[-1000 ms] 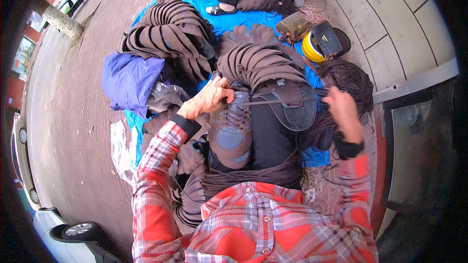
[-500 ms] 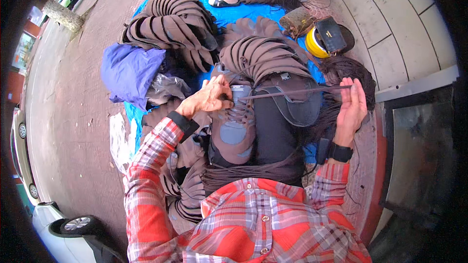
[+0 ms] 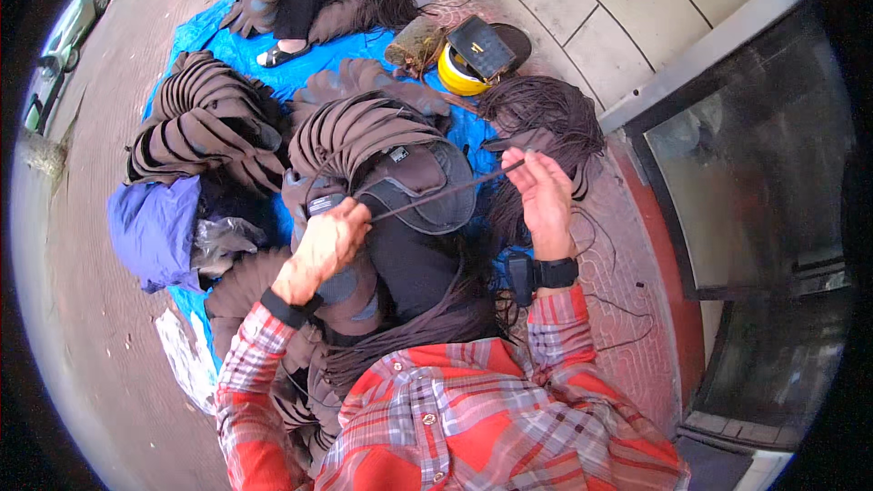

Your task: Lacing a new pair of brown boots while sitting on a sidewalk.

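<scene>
A dark shoelace (image 3: 447, 195) is stretched nearly straight between the two hands, above the lap, and the brown shoe upper (image 3: 353, 302) from which it seems to be led is laid on the left thigh, partly hidden by the left hand (image 3: 329, 241). If the lace were pulled too hard, it could be drawn too far through the eyelets, leaving uneven ends, or the upper could be dragged askew if the left hold were slackened. A snag might also be caused by the loose bundle of laces (image 3: 400, 343) draped across the lap, or by the lined upper (image 3: 423, 184) lying directly beneath the stretched length. The left hand is held back uppermost, its fingers curled over the upper beside the tongue; whether the lace is pinched there too cannot be told, since the fingertips are hidden. The right hand (image 3: 541, 191) is raised on the right with its palm turned toward the wearer, and the lace is gripped between thumb and fingers. Farther off, a fanned stack of uppers (image 3: 350, 132) is set near the blue tarpaulin (image 3: 214, 29), and a tangled hank of laces (image 3: 550, 114) is heaped on the far right.
</scene>
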Demonstrator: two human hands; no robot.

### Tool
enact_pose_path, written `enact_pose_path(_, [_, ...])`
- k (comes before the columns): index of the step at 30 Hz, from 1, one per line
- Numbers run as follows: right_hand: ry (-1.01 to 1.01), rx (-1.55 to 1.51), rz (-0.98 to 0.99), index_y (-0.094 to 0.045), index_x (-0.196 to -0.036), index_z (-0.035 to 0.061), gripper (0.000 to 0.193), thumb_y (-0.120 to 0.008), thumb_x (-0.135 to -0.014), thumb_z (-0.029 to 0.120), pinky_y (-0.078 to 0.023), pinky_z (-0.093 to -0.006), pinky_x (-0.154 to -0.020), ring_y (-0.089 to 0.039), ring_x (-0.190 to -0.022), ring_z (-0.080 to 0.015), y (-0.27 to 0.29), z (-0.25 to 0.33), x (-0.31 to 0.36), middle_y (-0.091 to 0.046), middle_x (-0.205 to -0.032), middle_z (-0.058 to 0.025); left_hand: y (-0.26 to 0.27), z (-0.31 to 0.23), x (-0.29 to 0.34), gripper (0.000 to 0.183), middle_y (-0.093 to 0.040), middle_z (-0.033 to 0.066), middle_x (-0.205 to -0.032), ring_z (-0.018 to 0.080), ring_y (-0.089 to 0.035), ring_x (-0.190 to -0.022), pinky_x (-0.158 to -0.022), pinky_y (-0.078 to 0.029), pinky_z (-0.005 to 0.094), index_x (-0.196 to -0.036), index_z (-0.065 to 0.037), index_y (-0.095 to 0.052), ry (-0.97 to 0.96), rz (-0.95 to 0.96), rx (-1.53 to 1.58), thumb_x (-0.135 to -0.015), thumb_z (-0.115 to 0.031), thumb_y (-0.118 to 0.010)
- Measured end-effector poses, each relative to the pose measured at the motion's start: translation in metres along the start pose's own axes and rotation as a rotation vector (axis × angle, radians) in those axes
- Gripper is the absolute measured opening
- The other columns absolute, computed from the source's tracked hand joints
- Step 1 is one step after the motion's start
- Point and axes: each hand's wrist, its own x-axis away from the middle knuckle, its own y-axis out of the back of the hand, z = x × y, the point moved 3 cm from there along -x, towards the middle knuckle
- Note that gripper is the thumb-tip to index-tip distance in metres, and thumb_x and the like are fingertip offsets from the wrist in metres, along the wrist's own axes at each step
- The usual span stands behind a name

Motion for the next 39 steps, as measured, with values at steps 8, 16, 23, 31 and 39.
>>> enact_pose_path(8, [-0.068, 0.678, 0.489, -0.051, -0.096, 0.0008, 0.011, -0.05, -0.086, 0.005, -0.048, -0.0259, -0.056, -0.057, -0.064, -0.0131, -0.086, -0.066, 0.039, -0.058, -0.078, -0.0072, -0.027, -0.039, 0.042, 0.015, -0.05, 0.0064, -0.078, 0.0224, -0.056, -0.073, -0.066, -0.045, 0.0323, -0.082, -0.007, -0.054, -0.438, 0.157, -0.253, -0.071, -0.017, -0.052])
enact_pose_path(16, [0.4, 1.292, 0.894, -0.054, -0.068, -0.0002, 0.008, -0.055, -0.071, 0.007, -0.047, -0.0469, -0.058, -0.058, -0.064, -0.0411, -0.133, -0.135, 0.074, -0.058, -0.064, -0.0225, 0.013, 0.04, 0.022, 0.015, -0.063, 0.0209, -0.076, 0.0355, -0.061, -0.072, -0.063, -0.048, 0.0375, -0.083, 0.001, -0.064, 0.375, -0.189, 0.349, -0.078, -0.01, -0.055])
enact_pose_path(23, [0.281, 1.559, 0.857, -0.061, -0.067, 0.0011, 0.011, -0.06, -0.065, 0.012, -0.049, -0.0469, -0.062, -0.061, -0.068, -0.0402, -0.146, -0.144, 0.063, -0.061, -0.068, -0.0234, -0.01, 0.084, -0.005, 0.019, -0.064, 0.0064, -0.065, 0.0134, -0.056, -0.058, -0.054, -0.045, 0.0316, -0.081, -0.002, -0.068, 0.529, 0.093, 0.57, -0.075, -0.016, -0.058])
enact_pose_path(31, [0.394, 1.607, 0.961, -0.057, -0.062, -0.0009, 0.011, -0.057, -0.065, 0.01, -0.048, -0.0463, -0.061, -0.059, -0.066, -0.0415, -0.157, -0.154, 0.06, -0.057, -0.062, -0.0241, -0.013, 0.089, -0.002, 0.02, -0.061, 0.0022, -0.067, 0.0109, -0.049, -0.052, -0.045, -0.037, 0.0268, -0.088, -0.004, -0.069, 0.719, 0.162, 0.733, -0.076, -0.015, -0.056])
enact_pose_path(39, [-0.194, 1.399, 1.18, -0.043, -0.088, -0.0104, 0.018, -0.042, -0.071, -0.003, -0.048, -0.0325, -0.039, -0.059, -0.046, -0.0243, -0.168, -0.144, 0.058, -0.054, -0.058, -0.018, -0.014, 0.099, -0.019, 0.019, -0.062, 0.0095, -0.06, 0.0151, -0.055, -0.05, -0.047, -0.041, 0.0324, -0.074, 0.002, -0.064, 0.156, 0.291, 0.558, -0.059, -0.007, -0.059])
